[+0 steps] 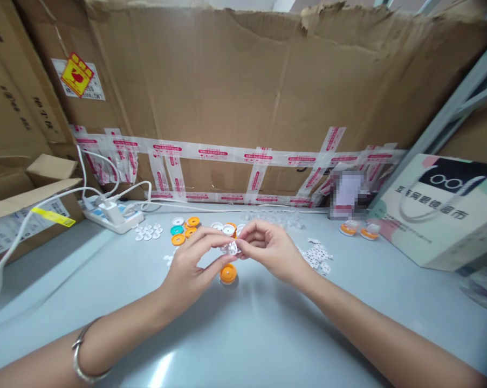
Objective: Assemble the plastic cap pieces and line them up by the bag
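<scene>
My left hand [192,264] grips a small clear plastic piece [229,248] between thumb and fingers, above the table. The fingertips of my right hand [269,248] are pinched at the right side of that same piece. Whether they hold a separate small part cannot be made out. Just below, an orange round part with a white base [228,274] sits on the table. Behind my hands lie orange rings [178,239], a teal ring [177,230] and white rings [228,230], partly hidden by my fingers.
Small white discs [148,231] lie at left by a power strip [116,215] with cables. White dotted pieces [316,255] and clear parts [283,218] are at right. Two orange-and-clear assemblies [369,231] stand near a paper bag [441,215]. A large carton [227,97] closes off the back.
</scene>
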A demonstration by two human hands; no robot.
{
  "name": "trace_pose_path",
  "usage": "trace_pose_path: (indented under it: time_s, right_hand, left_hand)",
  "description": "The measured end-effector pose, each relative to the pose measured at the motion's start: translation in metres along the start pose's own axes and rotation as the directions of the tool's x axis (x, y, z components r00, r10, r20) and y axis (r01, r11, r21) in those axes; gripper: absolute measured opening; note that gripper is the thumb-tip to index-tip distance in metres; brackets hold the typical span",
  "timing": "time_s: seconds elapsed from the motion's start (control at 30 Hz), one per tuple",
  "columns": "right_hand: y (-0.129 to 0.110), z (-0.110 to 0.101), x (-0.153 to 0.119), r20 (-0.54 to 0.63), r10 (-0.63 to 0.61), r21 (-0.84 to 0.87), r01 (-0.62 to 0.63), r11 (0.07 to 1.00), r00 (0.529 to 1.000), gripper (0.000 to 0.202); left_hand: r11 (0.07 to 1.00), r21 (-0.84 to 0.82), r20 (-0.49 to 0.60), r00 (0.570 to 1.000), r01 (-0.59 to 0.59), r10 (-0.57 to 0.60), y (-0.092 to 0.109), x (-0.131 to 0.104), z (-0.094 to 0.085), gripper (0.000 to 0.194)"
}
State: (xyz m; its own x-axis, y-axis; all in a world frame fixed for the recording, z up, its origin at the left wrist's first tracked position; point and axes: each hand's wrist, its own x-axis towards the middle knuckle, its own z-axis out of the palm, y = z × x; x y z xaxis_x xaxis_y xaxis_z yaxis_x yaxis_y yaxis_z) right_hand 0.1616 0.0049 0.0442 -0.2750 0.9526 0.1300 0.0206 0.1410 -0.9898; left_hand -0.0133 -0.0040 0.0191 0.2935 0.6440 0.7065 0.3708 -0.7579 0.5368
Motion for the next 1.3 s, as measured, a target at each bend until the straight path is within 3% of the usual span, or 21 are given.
trace_pose_path:
  time_s: [0.2, 0.37, 0.63, 0.93, 1.1, 1.3]
  right_hand:
    - [0.0, -0.001, -0.001, 0.033, 0.121, 0.148, -0.124, 0.981, 0.992, 0.018]
    - [0.008, -0.005, -0.001, 0.091, 0.11, 0.228, -0.129, 0.965, 0.99, 0.02]
    - [0.007, 0.001, -0.003, 0.044, 0.167, 0.308, -0.172, 0.936, 0.985, 0.019]
    - [0.007, 0.003, -0.007, 0.041, 0.167, 0.243, -0.172, 0.955, 0.985, 0.022]
    - [0.008, 0.011, -0.01, -0.056, 0.086, 0.138, -0.078, 0.987, 0.995, 0.029]
    - [0.017, 0.019, -0.011, -0.121, 0.031, 0.147, -0.013, 0.989, 0.992, 0.029]
  left_hand:
    - [0.999, 0.019, 0.024, 0.999, 0.047, -0.047, -0.001, 0.001, -0.001, 0.017]
    - [0.998, 0.003, 0.006, 0.998, 0.067, -0.067, -0.003, 0.003, -0.001, 0.015]
    - [0.999, -0.007, 0.016, 0.999, 0.033, -0.032, -0.005, 0.001, 0.0, 0.016]
    - [0.998, -0.02, 0.022, 0.998, 0.061, -0.06, -0.005, 0.002, 0.0, 0.012]
    - [1.0, 0.003, -0.002, 1.0, 0.011, -0.011, -0.006, 0.001, 0.001, 0.01]
    - [0.999, 0.024, 0.011, 0.999, -0.046, 0.046, -0.009, 0.0, 0.005, 0.009]
